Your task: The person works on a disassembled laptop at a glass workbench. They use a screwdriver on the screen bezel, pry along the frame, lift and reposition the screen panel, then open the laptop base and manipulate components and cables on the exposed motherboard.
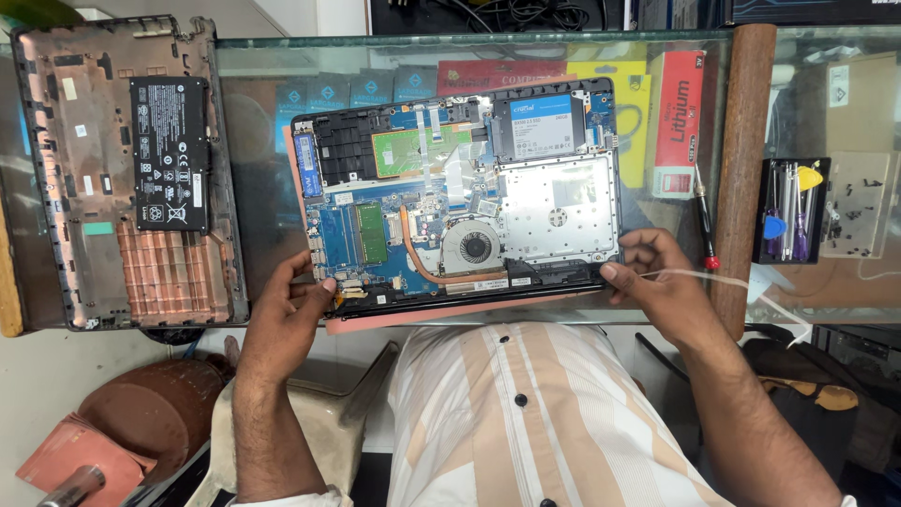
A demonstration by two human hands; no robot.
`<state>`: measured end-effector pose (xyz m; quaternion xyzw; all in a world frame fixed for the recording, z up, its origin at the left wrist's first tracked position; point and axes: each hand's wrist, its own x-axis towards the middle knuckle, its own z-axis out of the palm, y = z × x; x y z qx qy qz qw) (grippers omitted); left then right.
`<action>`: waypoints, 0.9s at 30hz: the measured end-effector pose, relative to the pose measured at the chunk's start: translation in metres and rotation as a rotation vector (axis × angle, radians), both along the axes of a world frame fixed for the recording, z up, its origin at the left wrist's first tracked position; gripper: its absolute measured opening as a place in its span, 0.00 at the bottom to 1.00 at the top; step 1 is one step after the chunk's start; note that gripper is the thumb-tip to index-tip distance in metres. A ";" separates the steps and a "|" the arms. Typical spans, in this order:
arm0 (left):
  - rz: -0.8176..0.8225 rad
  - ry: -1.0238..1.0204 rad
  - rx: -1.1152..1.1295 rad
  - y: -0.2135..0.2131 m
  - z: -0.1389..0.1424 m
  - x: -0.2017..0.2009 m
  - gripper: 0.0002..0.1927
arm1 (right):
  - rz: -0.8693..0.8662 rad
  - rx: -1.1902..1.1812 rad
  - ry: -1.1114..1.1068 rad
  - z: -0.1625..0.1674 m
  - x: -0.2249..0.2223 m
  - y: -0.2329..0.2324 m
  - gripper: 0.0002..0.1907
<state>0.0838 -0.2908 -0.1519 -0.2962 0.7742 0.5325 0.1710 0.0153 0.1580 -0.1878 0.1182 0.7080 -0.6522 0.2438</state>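
Already we have the laptop (460, 192) opened on the glass counter (253, 131): its bottom cover (94, 178) lies apart at left, the battery (169, 150) resting inside it. Fan and boards remain in place. Left hand (291, 310) pinches the near-left corner, right hand (657, 282) the near-right edge. A black tray (791, 208) at right holds picks and small tools.

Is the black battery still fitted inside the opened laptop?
No, the black battery lies on the removed bottom cover, left of the opened laptop held by both hands.
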 end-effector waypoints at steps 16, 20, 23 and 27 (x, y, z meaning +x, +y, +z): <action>-0.016 0.048 -0.007 -0.004 -0.007 0.004 0.28 | 0.005 -0.011 -0.038 -0.005 -0.005 -0.002 0.14; 0.004 0.065 0.025 -0.003 -0.006 0.004 0.29 | 0.065 0.044 -0.015 -0.006 0.002 0.005 0.10; -0.053 0.060 -0.152 0.002 -0.001 0.004 0.28 | 0.108 0.075 0.000 -0.004 0.004 0.014 0.10; -0.117 0.403 -0.574 0.019 0.014 -0.003 0.23 | 0.153 0.072 0.030 -0.001 0.006 0.020 0.09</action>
